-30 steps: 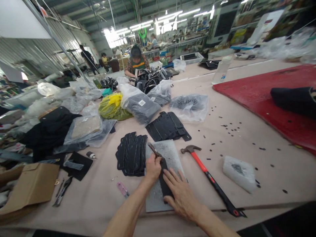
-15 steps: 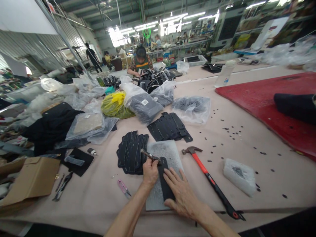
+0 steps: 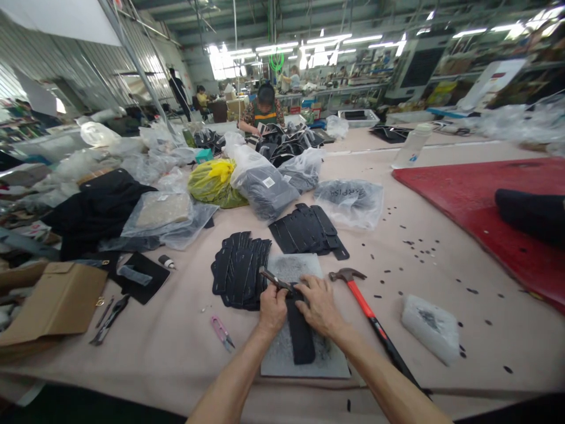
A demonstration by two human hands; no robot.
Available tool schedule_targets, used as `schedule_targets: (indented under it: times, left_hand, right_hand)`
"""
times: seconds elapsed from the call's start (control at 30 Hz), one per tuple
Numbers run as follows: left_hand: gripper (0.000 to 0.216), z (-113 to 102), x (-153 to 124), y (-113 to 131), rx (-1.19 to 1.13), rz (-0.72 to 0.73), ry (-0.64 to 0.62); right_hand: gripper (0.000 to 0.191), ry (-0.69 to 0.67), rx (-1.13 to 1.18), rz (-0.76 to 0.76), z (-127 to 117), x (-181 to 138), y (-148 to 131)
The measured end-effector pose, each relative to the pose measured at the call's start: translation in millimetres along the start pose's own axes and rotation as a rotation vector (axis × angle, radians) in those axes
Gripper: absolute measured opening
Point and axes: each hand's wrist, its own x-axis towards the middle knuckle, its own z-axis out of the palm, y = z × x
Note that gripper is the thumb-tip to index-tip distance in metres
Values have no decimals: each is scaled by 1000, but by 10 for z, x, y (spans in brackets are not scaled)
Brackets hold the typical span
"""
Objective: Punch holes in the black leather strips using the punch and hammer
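Note:
My left hand point(image 3: 272, 308) is closed around a metal hole punch point(image 3: 271, 276), held tilted with its end over the top of a black strip point(image 3: 302, 340). The strip lies lengthwise on a pale grey board point(image 3: 277, 360). At the strip's upper end, my right hand point(image 3: 319, 301) grips its edge with bent fingers, close to the punch; its fingertips are partly hidden. To the right of the board lies a claw hammer point(image 3: 362, 299) with a red and black handle. Beyond the board are a left pile of black strips point(image 3: 241, 271) and a second pile of black pieces point(image 3: 309, 229).
Pink thread snips point(image 3: 220, 331) lie left of the board. A wrapped white block point(image 3: 430, 330) and scattered black punched bits are on the right. Plastic bags point(image 3: 265, 188) stand behind the piles. A red board point(image 3: 477, 194) covers the far right. A co-worker point(image 3: 265, 109) sits opposite.
My right hand has moved from lying flat along the strip to its upper end, with the fingers now bent. The strip's lower part is uncovered. The view has shifted slightly.

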Motion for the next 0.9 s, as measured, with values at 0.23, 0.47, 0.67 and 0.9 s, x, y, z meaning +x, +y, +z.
schedule_targets:
  times: [0.23, 0.47, 0.67, 0.9]
  left_hand:
    - [20, 13, 5, 20, -47, -20, -2]
    - [20, 7, 10, -15, -48, -21, -10]
    - [20, 8, -4, -14, -83, -35, -16]
    - [19, -19, 45, 62, -152, -37, -35]
  right_hand:
    - [23, 107, 370, 94, -25, -140, 84]
    - [33, 171, 76, 106, 118, -183, -81]
    - [8, 110, 20, 151, 176, -252, -176]
    - [54, -32, -42, 86, 233, -673, -148]
